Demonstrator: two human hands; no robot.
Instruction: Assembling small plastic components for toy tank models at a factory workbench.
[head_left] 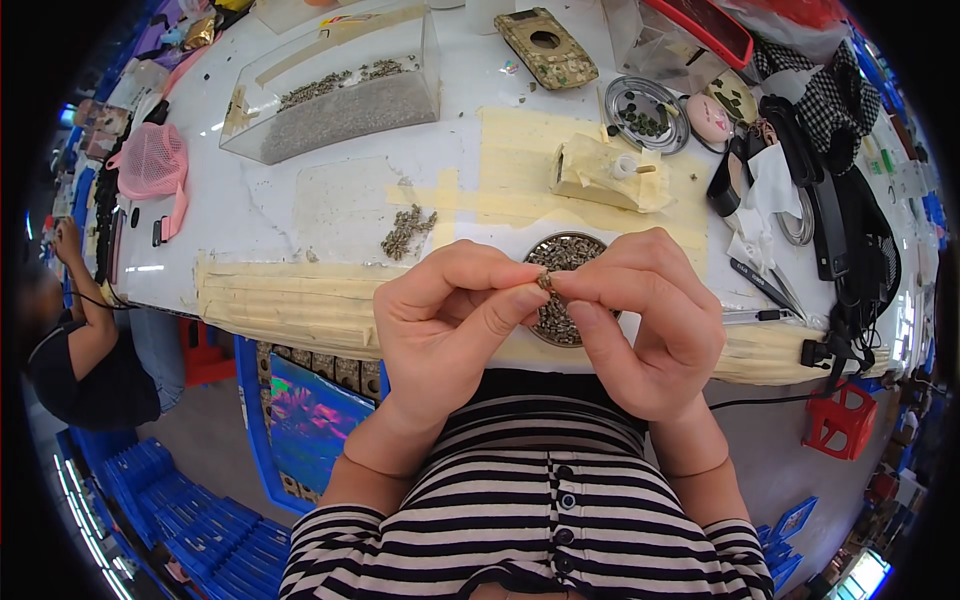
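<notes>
My left hand [437, 322] and my right hand [655, 325] meet fingertip to fingertip near the table's front edge. Pinched between their thumbs and index fingers is a tiny brownish-green part [545, 281]; its exact kind is too small to make out. Just below them stands a round metal dish [566, 235] full of small parts of similar colour, partly covered by the fingers. A loose heap of such small parts [408, 232] lies to the left of the dish. Beyond it sits a tape-covered block [600, 178] with a small white cap on top.
A clear box [335, 125] holds grey granules and small parts at the far left. A camouflage toy tank hull [546, 48] lies at the back. Right of it are a tray of green pieces [646, 112], tweezers [785, 290] and black straps [830, 220]. Another person [85, 350] sits at left.
</notes>
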